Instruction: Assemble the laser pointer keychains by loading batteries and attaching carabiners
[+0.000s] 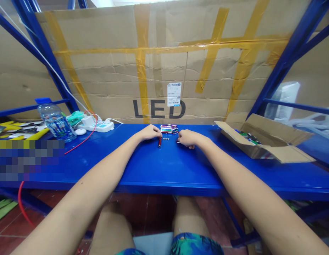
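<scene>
My left hand [151, 132] is closed at the top end of a small red tube [159, 142], which points toward me on the blue table. Just right of the tube lie several small silvery round pieces [166, 139]. My right hand [187, 138] is closed around a small dark object [178, 141], mostly covered by the fingers. Between and beyond both hands, a row of coloured shiny tubes [169, 129] lies side by side.
An open cardboard box [260, 150] with coloured items stands on the right of the blue table [164, 173]. At left are a water bottle [56, 122], a white power strip [100, 125] and a red cable [84, 139]. Large cardboard [113, 78] stands behind.
</scene>
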